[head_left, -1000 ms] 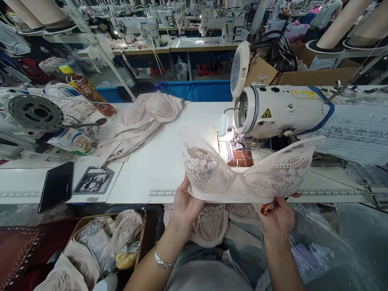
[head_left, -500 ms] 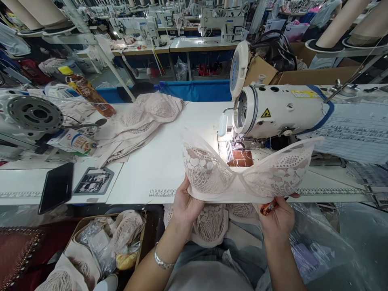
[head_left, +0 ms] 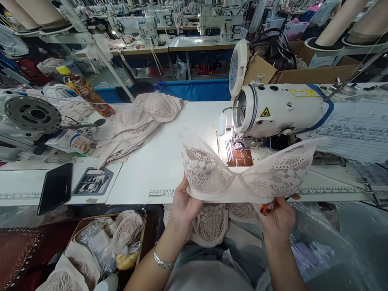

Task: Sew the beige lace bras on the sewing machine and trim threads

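Note:
A pale beige lace bra (head_left: pixel 209 171) is spread between my two hands, over the table's front edge and before the sewing machine (head_left: pixel 279 107). My left hand (head_left: pixel 186 204) is closed on its lower left edge, thumb in front. Closed on the lower right edge, my right hand (head_left: pixel 277 218) also keeps a small orange-red tool (head_left: pixel 268 207), perhaps thread snips, in its palm. The tool's blades are hidden. On my lap lie more lace bra pieces (head_left: pixel 210 226). The machine's lamp lights the needle area just behind the bra.
A pile of beige bras (head_left: pixel 145 117) lies left on the white table (head_left: pixel 163 161). Near it are a bottle (head_left: pixel 87 91), a carton (head_left: pixel 71 142) and a dark phone (head_left: pixel 56 188) over the front edge. A box of scraps (head_left: pixel 112 242) stands below left. Thread cones (head_left: pixel 342 22) rise at right.
The bra's right wing has spread slightly further right and its left tip slightly left. Both hands keep their hold in nearly the same place.

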A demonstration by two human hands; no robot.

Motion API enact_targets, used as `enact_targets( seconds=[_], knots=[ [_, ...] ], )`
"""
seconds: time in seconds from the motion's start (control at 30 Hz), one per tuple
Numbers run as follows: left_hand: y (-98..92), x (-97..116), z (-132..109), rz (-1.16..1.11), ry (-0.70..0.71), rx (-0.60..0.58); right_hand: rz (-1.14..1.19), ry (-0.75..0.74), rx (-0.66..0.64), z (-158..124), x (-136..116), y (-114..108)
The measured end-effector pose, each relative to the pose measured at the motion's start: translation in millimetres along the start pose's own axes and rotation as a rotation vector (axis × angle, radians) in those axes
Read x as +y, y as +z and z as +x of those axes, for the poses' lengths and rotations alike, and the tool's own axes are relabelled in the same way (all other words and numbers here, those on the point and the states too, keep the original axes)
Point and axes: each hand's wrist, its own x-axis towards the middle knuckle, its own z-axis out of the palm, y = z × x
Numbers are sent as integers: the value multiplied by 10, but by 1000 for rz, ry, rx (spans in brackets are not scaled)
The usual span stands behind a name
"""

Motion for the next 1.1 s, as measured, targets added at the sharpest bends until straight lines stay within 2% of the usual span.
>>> enact_targets(
  seconds=[0.53, 0.73, 1.1],
  knots=[
    [-21, 16, 5, 11, 31, 71, -42, -6, 31, -14, 3, 55],
    [-53, 30, 6, 5, 12, 35, -79, -1, 0, -15, -4, 59],
    [-1, -9, -2, -19, 32, 76, -28, 12, 24, -16, 2, 41]
  ],
)
